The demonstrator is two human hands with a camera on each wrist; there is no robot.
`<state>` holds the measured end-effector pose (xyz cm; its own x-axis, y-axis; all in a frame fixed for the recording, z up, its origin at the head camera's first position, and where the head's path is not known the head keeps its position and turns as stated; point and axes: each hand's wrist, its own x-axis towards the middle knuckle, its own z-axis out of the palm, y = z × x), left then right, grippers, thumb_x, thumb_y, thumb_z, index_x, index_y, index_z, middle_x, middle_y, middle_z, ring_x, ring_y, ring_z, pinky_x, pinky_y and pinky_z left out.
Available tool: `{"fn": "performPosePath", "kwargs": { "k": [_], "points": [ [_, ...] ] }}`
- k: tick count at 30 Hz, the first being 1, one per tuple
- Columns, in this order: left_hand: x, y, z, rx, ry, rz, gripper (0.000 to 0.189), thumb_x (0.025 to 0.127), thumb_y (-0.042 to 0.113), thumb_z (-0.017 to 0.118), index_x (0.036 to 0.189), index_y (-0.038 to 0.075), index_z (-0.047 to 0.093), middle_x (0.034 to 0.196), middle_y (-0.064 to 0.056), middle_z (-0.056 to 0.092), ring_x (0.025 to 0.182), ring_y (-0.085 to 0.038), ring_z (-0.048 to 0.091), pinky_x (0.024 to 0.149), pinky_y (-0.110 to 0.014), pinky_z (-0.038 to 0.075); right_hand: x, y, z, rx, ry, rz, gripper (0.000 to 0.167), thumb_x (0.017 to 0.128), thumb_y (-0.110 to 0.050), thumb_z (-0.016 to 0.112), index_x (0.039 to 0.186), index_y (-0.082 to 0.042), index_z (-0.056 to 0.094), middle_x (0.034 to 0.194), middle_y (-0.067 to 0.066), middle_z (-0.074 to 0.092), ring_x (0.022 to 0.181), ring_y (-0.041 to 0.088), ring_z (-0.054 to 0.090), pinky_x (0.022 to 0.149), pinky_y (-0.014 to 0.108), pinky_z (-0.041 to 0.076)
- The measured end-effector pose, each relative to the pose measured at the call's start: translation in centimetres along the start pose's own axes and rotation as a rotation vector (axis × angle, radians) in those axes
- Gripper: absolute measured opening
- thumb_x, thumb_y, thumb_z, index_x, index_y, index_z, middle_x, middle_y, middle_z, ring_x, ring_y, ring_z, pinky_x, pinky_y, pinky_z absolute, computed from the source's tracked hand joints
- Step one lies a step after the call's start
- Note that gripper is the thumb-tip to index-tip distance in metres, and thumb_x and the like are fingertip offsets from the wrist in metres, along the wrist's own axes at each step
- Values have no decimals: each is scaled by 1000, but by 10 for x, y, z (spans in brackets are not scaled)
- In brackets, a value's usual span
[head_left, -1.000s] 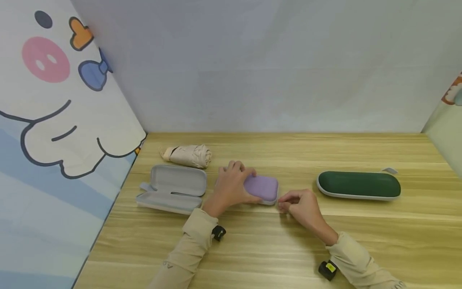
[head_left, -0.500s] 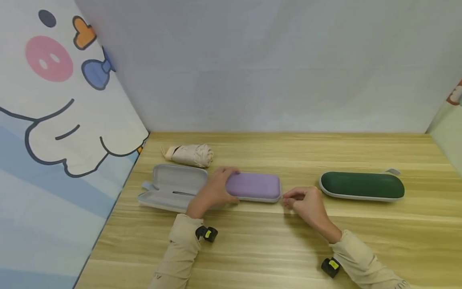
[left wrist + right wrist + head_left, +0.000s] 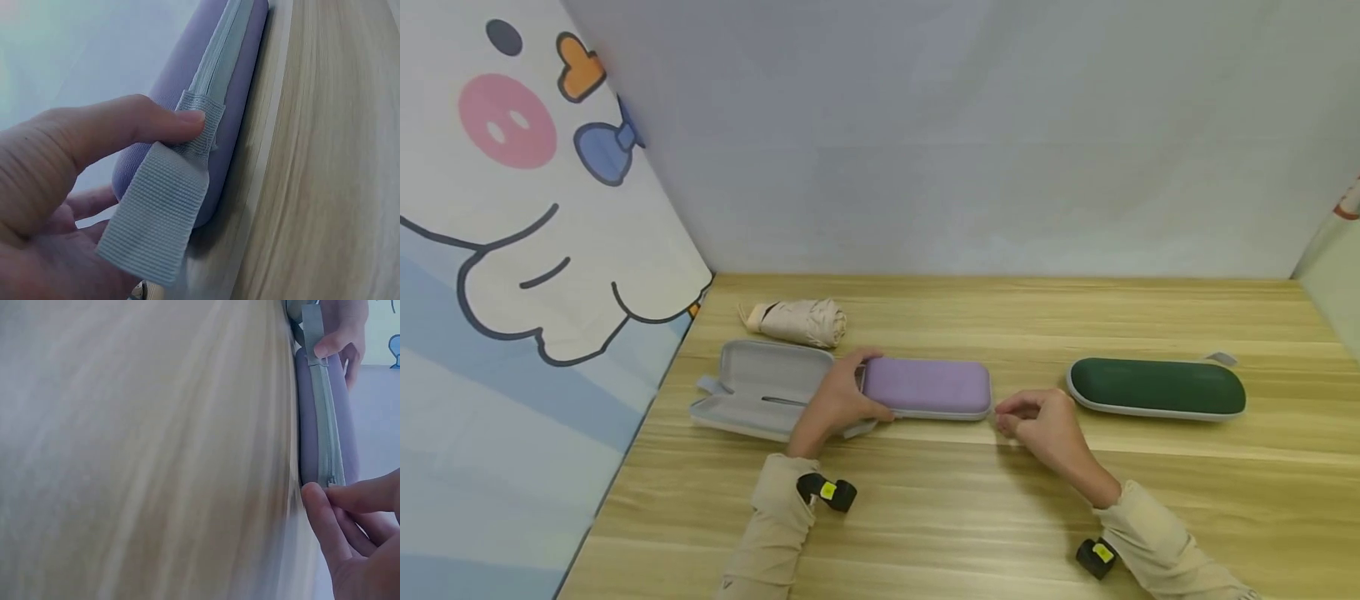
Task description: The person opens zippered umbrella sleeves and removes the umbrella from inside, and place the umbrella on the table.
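A closed purple zip case with a grey zip band lies mid-table. My left hand grips its left end. In the left wrist view the thumb presses on the base of a grey fabric tab there, with the other fingers behind the case. At the right end, my right hand pinches with thumb and forefinger at the zipper pull; the fingertips cover most of it.
To the left stands an open grey-lined case, partly behind my left hand, with a rolled beige cloth bundle behind it. A closed green case lies to the right. A wall closes off the table's back.
My left hand has slid left along the purple case to its left end, uncovering the lid. My right hand stays by the right end.
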<state>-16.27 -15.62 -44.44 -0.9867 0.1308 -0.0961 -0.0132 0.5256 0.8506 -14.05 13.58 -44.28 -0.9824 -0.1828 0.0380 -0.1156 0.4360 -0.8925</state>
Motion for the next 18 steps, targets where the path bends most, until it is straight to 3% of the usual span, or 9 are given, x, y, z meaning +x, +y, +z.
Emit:
{"fn": "performPosePath", "kwargs": {
  "k": [9,18],
  "points": [
    [1,1,6,-6,39,2,88,51,13,92,131,14,55,130,-11,53,111,-28,53,92,-44,44,-4,3,-2,29,-33,25,3,78,5,71,80,8,71,77,17,70,63,22,68,55,26,53],
    [2,1,6,-18,37,-9,86,54,14,92,131,15,55,129,-11,53,110,-28,54,92,-43,44,-7,5,1,-22,10,-6,3,76,3,74,78,4,73,75,11,70,61,15,66,55,23,51]
  ]
}}
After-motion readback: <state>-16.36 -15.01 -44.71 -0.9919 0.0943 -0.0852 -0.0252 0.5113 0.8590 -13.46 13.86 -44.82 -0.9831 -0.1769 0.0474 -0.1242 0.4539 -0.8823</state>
